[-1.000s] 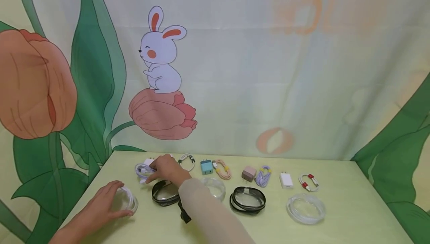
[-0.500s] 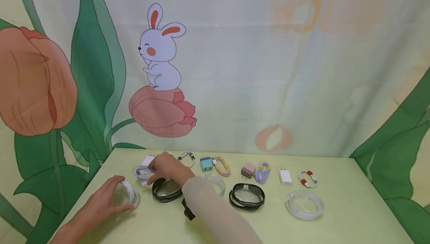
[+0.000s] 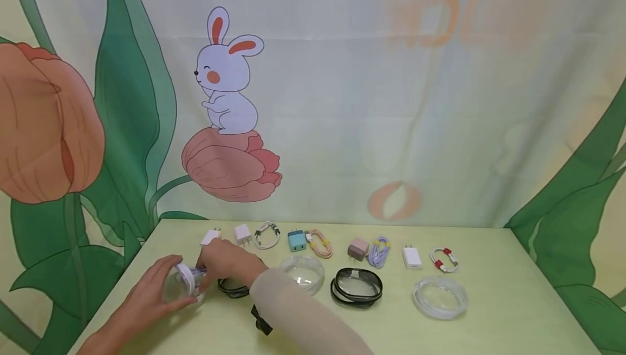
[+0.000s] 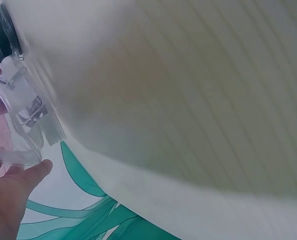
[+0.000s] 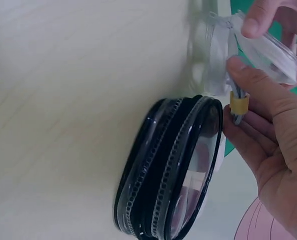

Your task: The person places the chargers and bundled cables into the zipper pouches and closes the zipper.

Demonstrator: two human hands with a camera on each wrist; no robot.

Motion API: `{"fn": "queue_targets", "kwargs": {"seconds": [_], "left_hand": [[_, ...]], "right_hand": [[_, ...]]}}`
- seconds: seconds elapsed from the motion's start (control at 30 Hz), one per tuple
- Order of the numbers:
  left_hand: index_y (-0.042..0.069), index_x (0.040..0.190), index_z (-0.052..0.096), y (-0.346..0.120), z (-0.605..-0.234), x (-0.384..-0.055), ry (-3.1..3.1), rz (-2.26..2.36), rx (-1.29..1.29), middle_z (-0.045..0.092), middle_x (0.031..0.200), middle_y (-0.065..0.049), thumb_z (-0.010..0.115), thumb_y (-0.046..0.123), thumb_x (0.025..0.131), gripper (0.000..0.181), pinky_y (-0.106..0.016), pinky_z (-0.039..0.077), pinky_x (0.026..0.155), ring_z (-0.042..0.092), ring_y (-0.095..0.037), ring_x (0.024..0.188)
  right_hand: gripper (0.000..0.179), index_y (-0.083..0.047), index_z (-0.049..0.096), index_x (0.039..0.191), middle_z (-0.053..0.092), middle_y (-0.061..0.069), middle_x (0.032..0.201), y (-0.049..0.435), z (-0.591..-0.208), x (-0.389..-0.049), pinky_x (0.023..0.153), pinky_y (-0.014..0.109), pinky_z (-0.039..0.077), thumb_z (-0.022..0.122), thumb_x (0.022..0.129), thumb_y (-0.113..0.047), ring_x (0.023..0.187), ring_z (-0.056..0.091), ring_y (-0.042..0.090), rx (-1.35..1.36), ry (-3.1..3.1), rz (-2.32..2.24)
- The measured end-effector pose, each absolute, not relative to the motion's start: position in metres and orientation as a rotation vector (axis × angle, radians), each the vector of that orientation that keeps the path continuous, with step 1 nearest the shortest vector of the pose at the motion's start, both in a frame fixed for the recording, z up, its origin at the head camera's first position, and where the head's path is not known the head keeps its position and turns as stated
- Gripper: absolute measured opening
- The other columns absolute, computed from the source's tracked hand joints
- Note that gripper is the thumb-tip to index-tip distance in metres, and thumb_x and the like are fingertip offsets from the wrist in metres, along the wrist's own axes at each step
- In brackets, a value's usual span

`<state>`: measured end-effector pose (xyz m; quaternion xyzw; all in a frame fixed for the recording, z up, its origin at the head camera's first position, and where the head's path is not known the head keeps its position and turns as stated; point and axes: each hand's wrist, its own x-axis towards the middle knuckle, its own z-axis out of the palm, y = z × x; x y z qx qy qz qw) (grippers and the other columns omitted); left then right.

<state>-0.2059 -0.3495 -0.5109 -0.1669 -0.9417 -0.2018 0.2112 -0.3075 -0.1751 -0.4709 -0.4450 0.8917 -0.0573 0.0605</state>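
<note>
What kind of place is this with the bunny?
Maybe an indoor table set up for small things: a rabbit-printed backdrop stands behind a pale tabletop where a blue charger and a clear black-trimmed pouch lie.

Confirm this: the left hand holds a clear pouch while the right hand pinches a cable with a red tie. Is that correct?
Not quite: the tie on the cable is yellow, not red, as the right wrist view shows. The left hand does hold a clear pouch, and the right hand does pinch the cable.
</note>
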Motion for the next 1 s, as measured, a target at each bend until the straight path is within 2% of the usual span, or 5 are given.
{"fn": "queue_targets", "kwargs": {"seconds": [0.1,0.4,0.57,0.77,1.0], "left_hand": [[-0.006,0.132,0.053,-0.349,-0.511,-0.205,-2.612,-0.552,-0.466,0.054,0.133,-0.023,0.097,0.036,0.063,0.092,-0.046,0.046,0.095,0.052,-0.039,0.120],[-0.004,0.128,0.053,-0.351,-0.513,-0.201,-2.674,-0.589,-0.375,0.040,0.139,-0.027,0.095,0.034,0.066,0.084,-0.070,0.043,0.087,0.045,-0.052,0.115],[-0.004,0.132,0.050,-0.350,-0.511,-0.199,-2.738,-0.631,-0.325,0.041,0.138,-0.028,0.091,0.037,0.073,0.083,-0.069,0.042,0.089,0.047,-0.052,0.116],[-0.004,0.135,0.048,-0.343,-0.512,-0.195,-2.719,-0.692,-0.358,0.043,0.137,-0.025,0.093,0.037,0.071,0.087,-0.065,0.044,0.093,0.046,-0.044,0.121],[-0.007,0.141,0.035,-0.342,-0.511,-0.194,-2.806,-0.806,-0.297,0.037,0.140,-0.029,0.090,0.039,0.076,0.097,-0.068,0.043,0.098,0.043,-0.046,0.126]], "right_hand": [[0.034,-0.026,0.081,0.103,0.070,-0.020,0.083,-0.177,-0.472,-0.305,0.067,0.011,0.046,0.091,0.075,-0.041,0.070,0.056,-0.005,-1.339,2.692,-0.151],[0.032,-0.030,0.080,0.104,0.070,-0.021,0.089,-0.188,-0.474,-0.303,0.071,0.015,0.050,0.091,0.076,-0.040,0.073,0.058,-0.004,-1.307,2.729,-0.001],[0.032,-0.029,0.080,0.102,0.070,-0.020,0.088,-0.187,-0.470,-0.299,0.070,0.015,0.050,0.092,0.074,-0.040,0.073,0.057,-0.003,-1.260,2.767,-0.008],[0.024,-0.026,0.080,0.094,0.068,-0.018,0.080,-0.186,-0.465,-0.291,0.063,0.016,0.048,0.089,0.077,-0.040,0.069,0.055,-0.001,-1.165,2.781,-0.129],[0.020,-0.028,0.082,0.097,0.070,-0.020,0.081,-0.190,-0.472,-0.287,0.063,0.013,0.046,0.086,0.080,-0.039,0.069,0.054,-0.004,-1.134,2.795,-0.259]]}}
